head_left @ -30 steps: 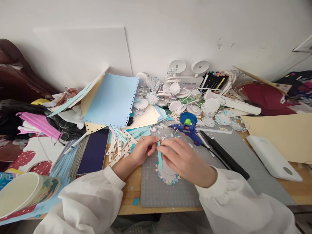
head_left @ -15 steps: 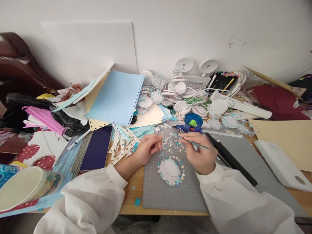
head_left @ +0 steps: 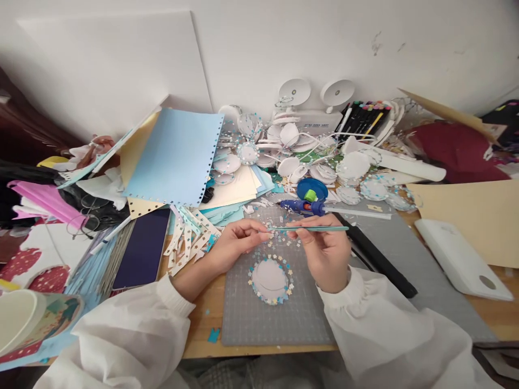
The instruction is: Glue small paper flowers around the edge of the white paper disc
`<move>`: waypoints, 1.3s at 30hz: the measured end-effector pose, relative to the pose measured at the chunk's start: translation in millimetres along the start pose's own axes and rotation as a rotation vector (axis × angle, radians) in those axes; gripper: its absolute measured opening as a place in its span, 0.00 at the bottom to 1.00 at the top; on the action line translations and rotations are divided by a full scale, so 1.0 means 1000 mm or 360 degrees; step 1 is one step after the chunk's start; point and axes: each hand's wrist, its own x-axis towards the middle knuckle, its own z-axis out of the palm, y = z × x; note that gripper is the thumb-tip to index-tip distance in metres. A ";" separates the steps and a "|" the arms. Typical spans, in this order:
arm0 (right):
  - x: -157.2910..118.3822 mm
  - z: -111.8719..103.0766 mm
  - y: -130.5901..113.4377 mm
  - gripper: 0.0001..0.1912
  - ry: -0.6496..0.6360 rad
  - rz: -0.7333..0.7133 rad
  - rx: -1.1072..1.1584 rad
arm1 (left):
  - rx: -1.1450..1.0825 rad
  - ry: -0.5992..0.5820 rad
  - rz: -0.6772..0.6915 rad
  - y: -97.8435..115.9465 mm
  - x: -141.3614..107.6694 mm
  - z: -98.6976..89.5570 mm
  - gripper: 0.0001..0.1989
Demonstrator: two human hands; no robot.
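My right hand [head_left: 324, 248] is closed on a pair of pale green tweezers [head_left: 324, 228], held nearly level with the tips pointing left. Those tips meet the fingertips of my left hand [head_left: 239, 243], whose thumb and forefinger are pinched together; what lies between them, if anything, is too small to make out. Below the hands a white paper disc [head_left: 270, 278], ringed with small blue, white and cream paper flowers, lies flat on the grey cutting mat [head_left: 279, 327]. Loose paper flowers [head_left: 279, 240] are scattered on the mat under the tweezers.
Beyond my hands lie a blue glue gun [head_left: 302, 207] and a blue round lid [head_left: 312, 189]. White decorated discs [head_left: 287, 135] pile up by the wall. A phone [head_left: 141, 248] and punched paper strips [head_left: 190, 232] lie left; a black bar [head_left: 377, 259] and white device [head_left: 462, 259] lie right.
The tweezers have swung level and moved left to my left fingertips. My left thumb and forefinger have come together at their tips. The whole view has shifted slightly.
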 end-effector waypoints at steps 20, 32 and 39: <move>0.001 -0.008 0.005 0.05 -0.0468 0.0142 0.0090 | 0.1092 -0.0591 0.0157 0.018 -0.007 -0.015 0.18; 0.003 -0.012 0.010 0.05 -0.0531 0.0158 -0.0033 | 0.0938 -0.0767 -0.0134 0.020 -0.005 -0.021 0.11; 0.002 -0.011 0.007 0.06 -0.0642 0.0195 -0.0097 | 0.0938 -0.0733 -0.0077 0.023 -0.005 -0.019 0.10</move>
